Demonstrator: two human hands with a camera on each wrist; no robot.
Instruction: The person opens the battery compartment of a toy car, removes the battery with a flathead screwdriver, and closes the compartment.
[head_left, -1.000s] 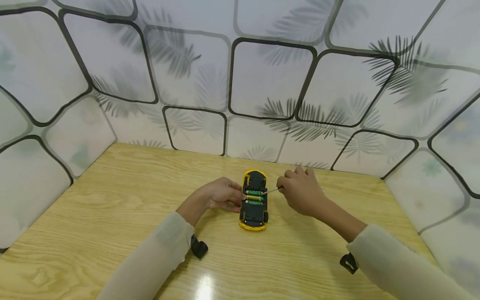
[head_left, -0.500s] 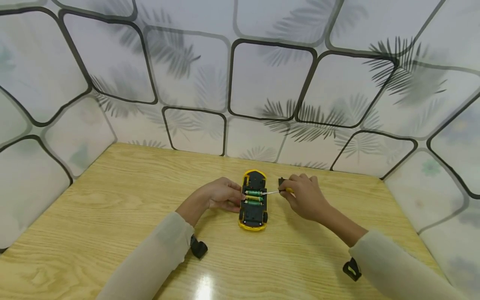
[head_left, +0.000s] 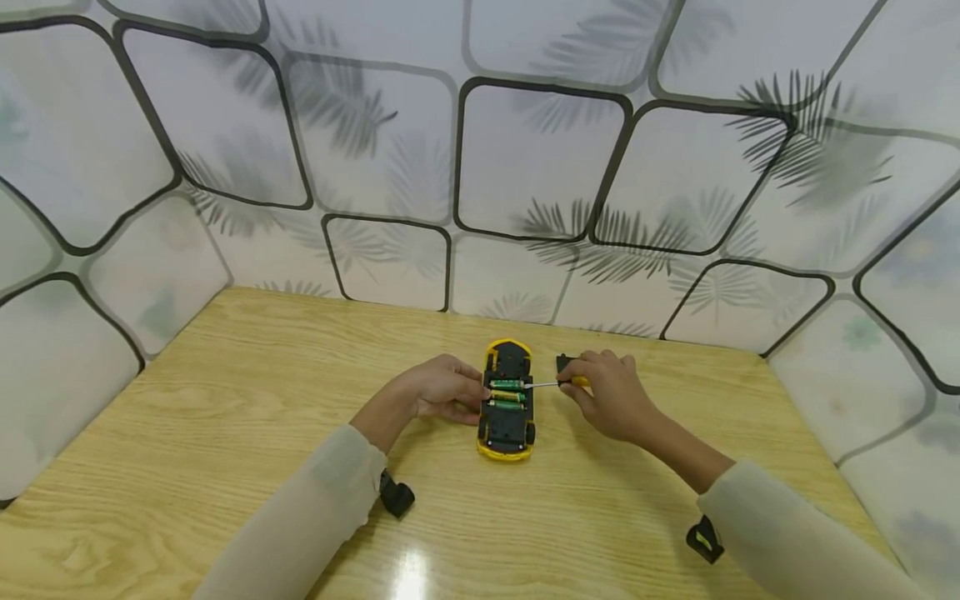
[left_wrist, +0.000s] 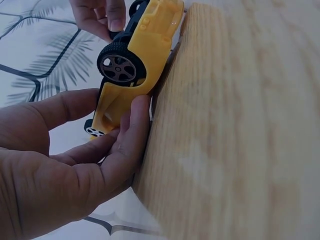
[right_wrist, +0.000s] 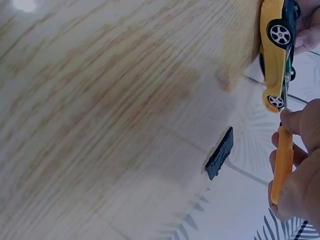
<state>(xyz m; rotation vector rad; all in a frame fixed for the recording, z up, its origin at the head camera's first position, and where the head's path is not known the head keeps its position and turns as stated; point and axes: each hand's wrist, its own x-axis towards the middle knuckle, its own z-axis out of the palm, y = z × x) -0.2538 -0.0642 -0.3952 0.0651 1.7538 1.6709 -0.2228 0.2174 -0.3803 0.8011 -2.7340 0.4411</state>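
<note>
A yellow toy car lies wheels up on the table, its black underside showing an uncovered compartment with green batteries side by side. My left hand holds the car by its left side, thumb near the batteries and fingers along the yellow body. From the right, my right hand grips a screwdriver by its orange-yellow handle. Its thin metal shaft points left, the tip right at the end of the top battery. Behind the right fingers lies a small black battery cover on the table.
The wood-grain table runs back to a patterned wall covering, with more of it standing at the left and right. A black wrist device hangs under the left sleeve, another under the right.
My right hand has turned and dropped slightly, bringing the screwdriver handle and the black cover into sight. The shaft now lies flatter. My left hand and the car have stayed in place.
</note>
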